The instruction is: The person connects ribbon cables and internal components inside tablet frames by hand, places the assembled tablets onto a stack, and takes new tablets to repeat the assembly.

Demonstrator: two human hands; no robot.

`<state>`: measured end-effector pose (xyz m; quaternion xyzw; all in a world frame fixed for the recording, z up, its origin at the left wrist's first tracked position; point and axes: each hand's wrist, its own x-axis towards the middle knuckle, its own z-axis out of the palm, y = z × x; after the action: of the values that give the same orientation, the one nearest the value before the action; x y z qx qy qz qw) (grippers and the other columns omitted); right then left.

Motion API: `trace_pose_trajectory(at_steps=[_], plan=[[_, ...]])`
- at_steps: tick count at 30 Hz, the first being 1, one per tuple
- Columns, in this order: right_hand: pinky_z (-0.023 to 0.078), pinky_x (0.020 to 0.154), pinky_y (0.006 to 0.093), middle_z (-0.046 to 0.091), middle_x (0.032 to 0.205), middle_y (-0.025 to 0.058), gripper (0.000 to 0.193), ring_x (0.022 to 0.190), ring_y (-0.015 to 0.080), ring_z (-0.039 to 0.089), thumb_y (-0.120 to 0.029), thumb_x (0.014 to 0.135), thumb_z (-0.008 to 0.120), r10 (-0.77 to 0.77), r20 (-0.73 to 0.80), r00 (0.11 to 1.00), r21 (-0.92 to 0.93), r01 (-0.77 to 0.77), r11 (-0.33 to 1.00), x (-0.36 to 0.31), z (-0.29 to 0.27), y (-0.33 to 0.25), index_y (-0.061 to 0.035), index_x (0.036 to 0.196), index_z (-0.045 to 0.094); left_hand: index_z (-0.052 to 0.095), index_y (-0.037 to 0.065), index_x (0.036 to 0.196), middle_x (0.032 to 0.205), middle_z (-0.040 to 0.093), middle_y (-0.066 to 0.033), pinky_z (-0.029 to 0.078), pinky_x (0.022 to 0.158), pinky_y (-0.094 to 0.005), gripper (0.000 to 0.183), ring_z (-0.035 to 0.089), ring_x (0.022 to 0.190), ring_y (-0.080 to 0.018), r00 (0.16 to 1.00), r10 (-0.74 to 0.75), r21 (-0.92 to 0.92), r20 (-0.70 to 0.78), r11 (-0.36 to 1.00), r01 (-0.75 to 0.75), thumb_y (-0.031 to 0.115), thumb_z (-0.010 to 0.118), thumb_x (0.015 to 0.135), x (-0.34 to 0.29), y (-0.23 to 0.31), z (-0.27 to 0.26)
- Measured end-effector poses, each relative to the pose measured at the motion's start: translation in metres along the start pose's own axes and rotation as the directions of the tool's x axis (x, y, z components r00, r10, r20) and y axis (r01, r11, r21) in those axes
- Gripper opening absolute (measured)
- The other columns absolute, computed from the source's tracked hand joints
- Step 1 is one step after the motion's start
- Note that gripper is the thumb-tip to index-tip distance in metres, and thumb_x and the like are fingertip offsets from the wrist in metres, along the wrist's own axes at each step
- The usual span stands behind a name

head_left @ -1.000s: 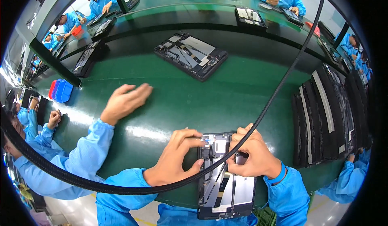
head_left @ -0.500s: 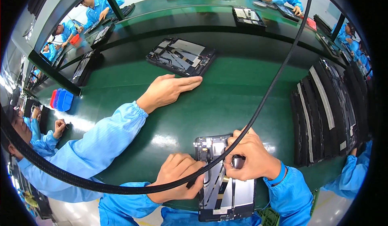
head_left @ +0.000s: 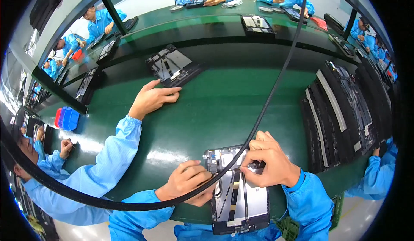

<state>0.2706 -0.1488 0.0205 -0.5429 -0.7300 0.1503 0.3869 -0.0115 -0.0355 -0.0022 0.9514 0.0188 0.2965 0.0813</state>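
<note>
An opened tablet (head_left: 261, 198) lies in front of me at the table's near edge, its silver plates, dark frame and thin black cables exposed. My right hand (head_left: 271, 161) is over its upper right part, thumb and forefinger pinched together near a small dark piece; what they grip is too small to make out. At the tablet's left edge is my left hand (head_left: 185, 181), fingers curled inward. The black cord (head_left: 198, 194) in front partly covers it, and whatever lies in its fingers is hidden.
A co-worker's hand (head_left: 151, 98) touches another opened tablet (head_left: 170, 64) at the far left. Black foam trays (head_left: 332, 116) holding tablets stand stacked at right. Red and blue bins (head_left: 69, 118) are at left. A raised shelf (head_left: 194, 32) crosses the back.
The co-worker's hand and the far tablet have moved left, and that tablet has turned. My hands stay at my tablet with small finger shifts. The whole view has shifted slightly.
</note>
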Motion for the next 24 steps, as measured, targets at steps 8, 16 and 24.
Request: trace_pose_trajectory(at_steps=[8,16,24], plan=[[0.037,0.061,0.0404,0.051,0.063,0.0051,0.01,0.066,0.0226,0.048,-0.016,0.079,0.083,0.152,0.086,0.985,0.078,-0.159,0.984,-0.009,-0.027,0.005,-0.0096,0.076,0.076,0.087,0.018,0.111,0.099,0.068,0.0004,0.049,0.112,-0.0486,0.034,0.068,0.097,-0.022,0.989,0.093,-0.151,0.119,0.986,-0.074,0.028,0.079,0.08,0.03,-0.011,-0.002],[0.047,0.06,0.0386,0.062,0.067,0.0096,0.014,0.064,0.0223,0.06,-0.013,0.08,0.081,0.319,0.222,0.921,0.216,-0.365,0.905,-0.02,-0.032,0.008,-0.0016,0.078,0.073,0.086,0.016,0.125,0.112,0.064,-0.0066,0.047,0.111,-0.0516,0.042,0.062,0.107,-0.0284,0.948,0.178,-0.39,0.263,0.919,-0.064,0.037,0.076,0.09,0.048,0.013,0.011],[0.047,0.06,0.0367,0.063,0.069,0.0106,0.017,0.063,0.0205,0.059,-0.007,0.075,0.077,0.287,0.236,0.928,0.253,-0.344,0.904,-0.022,-0.032,0.017,0.0008,0.072,0.063,0.079,0.011,0.123,0.114,0.069,-0.0046,0.048,0.077,-0.0383,0.038,0.063,0.095,-0.0239,0.966,0.105,-0.24,0.236,0.97,-0.047,0.027,0.081,0.088,0.058,0.046,0.033]])
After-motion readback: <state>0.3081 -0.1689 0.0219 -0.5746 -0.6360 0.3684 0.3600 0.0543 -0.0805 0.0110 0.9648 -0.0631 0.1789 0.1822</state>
